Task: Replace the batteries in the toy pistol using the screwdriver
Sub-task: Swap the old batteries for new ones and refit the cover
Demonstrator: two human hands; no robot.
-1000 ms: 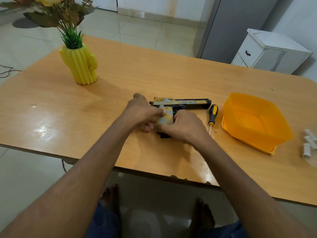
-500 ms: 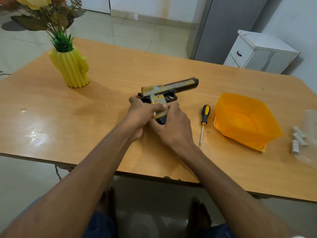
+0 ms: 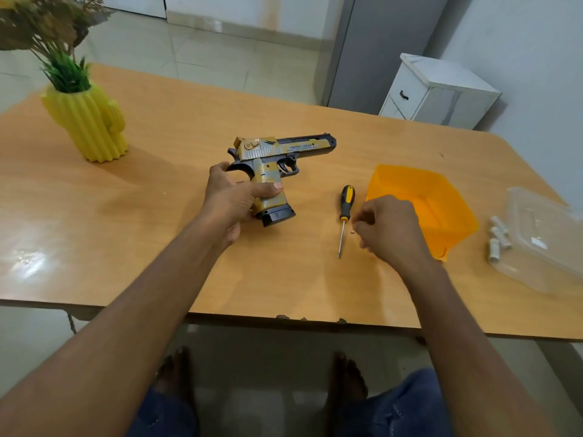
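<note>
Left hand [image 3: 233,200] grips the toy pistol [image 3: 271,165]; right hand [image 3: 386,230], fingers curled, reaches near a small screw [image 3: 352,231] beside the unused screwdriver [image 3: 344,212], so refastening seems left.

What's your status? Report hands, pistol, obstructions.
Left hand gripping toy pistol by the grip, barrel right. Right hand pinching at small screw beside screwdriver. Nothing blocking.
</note>
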